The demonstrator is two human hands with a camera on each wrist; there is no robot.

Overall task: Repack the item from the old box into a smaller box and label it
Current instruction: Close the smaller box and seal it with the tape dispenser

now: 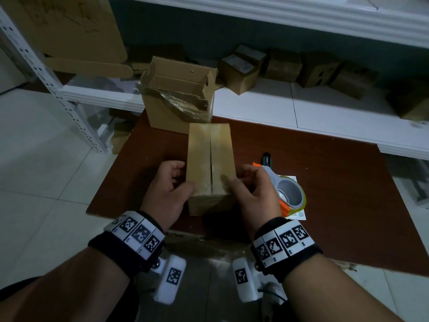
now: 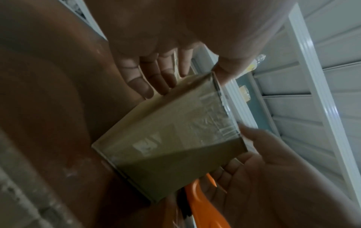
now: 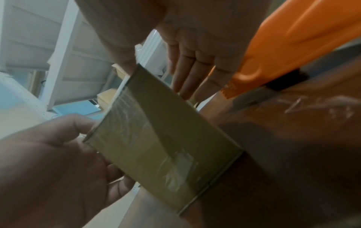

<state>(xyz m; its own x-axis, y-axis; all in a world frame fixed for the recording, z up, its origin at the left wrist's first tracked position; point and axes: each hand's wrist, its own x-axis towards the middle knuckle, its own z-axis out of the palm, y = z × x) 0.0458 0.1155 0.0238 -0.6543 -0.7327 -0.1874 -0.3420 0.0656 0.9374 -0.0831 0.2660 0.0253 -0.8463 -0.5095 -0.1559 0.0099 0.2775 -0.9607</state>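
I saw the small box (image 1: pixel 210 159) was matt brown cardboard, its top seam under glossy clear tape that wrinkled at the near end. Behind it the old box (image 1: pixel 178 94) was the same rough cardboard, with crumpled shiny tape across its torn opening. Right of the small box, the tape dispenser (image 1: pixel 286 194) looked smooth orange and grey plastic. The surface (image 1: pixel 336 182) beneath looked like dull reddish-brown wood laminate.

A dark red-brown table (image 1: pixel 325 182) carries the things. A small closed box (image 1: pixel 210 159) stands on it near the front edge. Behind this one, touching it, stands a bigger open box (image 1: pixel 178 101) with torn tape. To the right lie an orange tape dispenser (image 1: pixel 287 194) on a white paper (image 1: pixel 299 213), and a black marker (image 1: pixel 266 158).
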